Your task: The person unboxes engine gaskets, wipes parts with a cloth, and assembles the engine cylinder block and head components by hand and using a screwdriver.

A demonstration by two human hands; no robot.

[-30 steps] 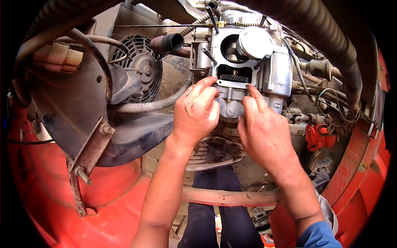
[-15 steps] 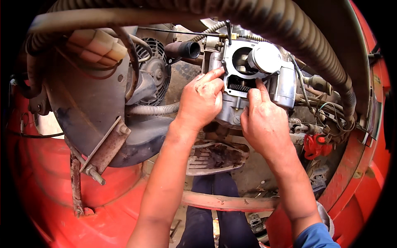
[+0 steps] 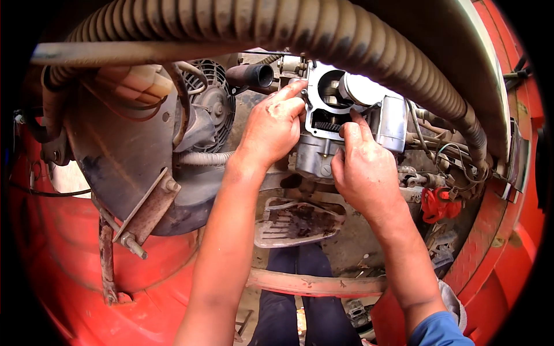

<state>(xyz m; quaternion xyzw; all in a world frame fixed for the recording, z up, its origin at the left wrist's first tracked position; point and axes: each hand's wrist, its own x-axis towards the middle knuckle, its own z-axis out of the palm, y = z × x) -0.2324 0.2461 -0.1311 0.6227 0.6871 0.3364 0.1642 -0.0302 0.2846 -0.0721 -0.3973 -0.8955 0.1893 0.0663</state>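
A silver engine block [image 3: 325, 161] has a gasket-like plate [image 3: 311, 86] on its face, with a large round bore and a smaller toothed opening. A piston [image 3: 363, 88] stands at the bore's right, partly behind a hose. My left hand [image 3: 270, 127] reaches to the plate's left edge, index finger stretched out at it, other fingers curled, holding nothing visible. My right hand [image 3: 365, 170] has its index fingertip on the plate between bore and lower opening, thumb apart and nothing visible held.
Thick corrugated hoses [image 3: 398, 46] arch over the engine. A fan [image 3: 213, 106], dark pipe [image 3: 245, 75] and bracket [image 3: 147, 207] are at left. A grooved pan [image 3: 297, 222] lies below the engine, above a red crossbar [image 3: 317, 282]; cables and red bodywork [image 3: 69, 259] surround the space.
My fingertips have moved up the plate, the left to its upper left edge, the right to between the openings. The view has shifted, bringing the overhead hose lower across the engine.
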